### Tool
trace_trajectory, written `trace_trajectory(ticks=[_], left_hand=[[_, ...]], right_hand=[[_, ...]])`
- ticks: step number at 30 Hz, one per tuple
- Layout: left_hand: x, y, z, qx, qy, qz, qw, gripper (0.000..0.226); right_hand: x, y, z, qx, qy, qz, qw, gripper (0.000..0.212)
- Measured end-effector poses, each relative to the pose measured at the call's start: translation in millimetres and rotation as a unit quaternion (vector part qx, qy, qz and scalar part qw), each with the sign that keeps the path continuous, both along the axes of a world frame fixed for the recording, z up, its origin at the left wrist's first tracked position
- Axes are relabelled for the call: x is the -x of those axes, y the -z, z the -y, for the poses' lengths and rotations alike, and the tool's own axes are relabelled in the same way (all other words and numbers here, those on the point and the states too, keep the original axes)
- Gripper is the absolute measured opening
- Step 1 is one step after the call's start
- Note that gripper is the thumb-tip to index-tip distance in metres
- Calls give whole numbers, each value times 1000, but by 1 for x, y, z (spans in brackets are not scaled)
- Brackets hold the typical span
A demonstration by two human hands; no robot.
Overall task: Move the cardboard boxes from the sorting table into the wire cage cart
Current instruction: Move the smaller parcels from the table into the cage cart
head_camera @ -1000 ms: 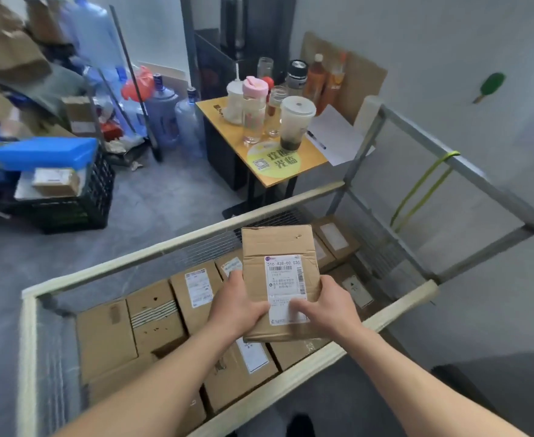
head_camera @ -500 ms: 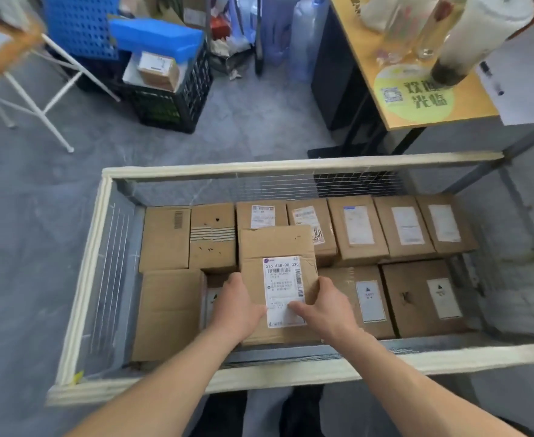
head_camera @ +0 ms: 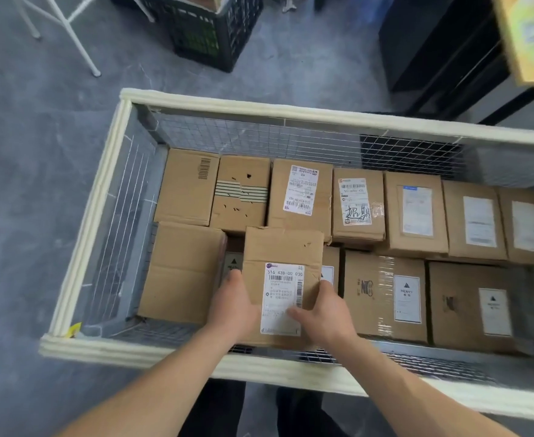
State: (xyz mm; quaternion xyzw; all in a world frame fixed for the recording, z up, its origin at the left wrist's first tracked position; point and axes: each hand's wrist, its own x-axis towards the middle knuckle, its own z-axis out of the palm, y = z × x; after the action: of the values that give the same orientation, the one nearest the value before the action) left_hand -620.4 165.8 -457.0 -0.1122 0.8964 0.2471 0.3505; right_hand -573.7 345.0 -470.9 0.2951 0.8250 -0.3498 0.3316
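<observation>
step: putting one box down in the cart [head_camera: 259,108]; both hands are inside the rim, so I judge this the set-down, not the carry.
left hand [head_camera: 234,307]: clamped on the box's left side.
held box [head_camera: 283,250]: label up, in the front row by the cart's front rail, left of middle, between the plain box [head_camera: 180,272] and the taped box [head_camera: 376,294]; whether it rests on anything yet, I cannot tell.
right hand [head_camera: 327,313]: clamped on the box's right side, thumb on the label.
next move: lower it square onto the low box [head_camera: 232,263] that shows beside its left edge, then let go with both hands; the fingers need room to slip out past the neighbours.
count, hands: two, both on the one box.
count, front row: plain box at the front-left corner, low box, held box, taped box, labelled box [head_camera: 461,304]; five in sight. A sliver of label just right of the held box may be the low box or a sixth.
count, back row: seven back-row boxes [head_camera: 300,190] along the back rail, the last cut off at the right.
outside the cart: one black crate [head_camera: 208,36] beyond the back-left corner; one yellow top [head_camera: 530,36] beyond the back-right.
</observation>
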Motion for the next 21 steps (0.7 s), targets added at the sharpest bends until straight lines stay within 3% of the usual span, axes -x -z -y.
trace_trajectory(ticks=[12, 21], left_hand=[[-6, 3, 28, 16, -3, 23, 1000, 38], [6, 45, 49, 45, 17, 27, 998, 32]], right_hand=[[-3, -1, 24, -3, -36, 24, 999, 41], [14, 42, 45, -1, -50, 51, 997, 43]])
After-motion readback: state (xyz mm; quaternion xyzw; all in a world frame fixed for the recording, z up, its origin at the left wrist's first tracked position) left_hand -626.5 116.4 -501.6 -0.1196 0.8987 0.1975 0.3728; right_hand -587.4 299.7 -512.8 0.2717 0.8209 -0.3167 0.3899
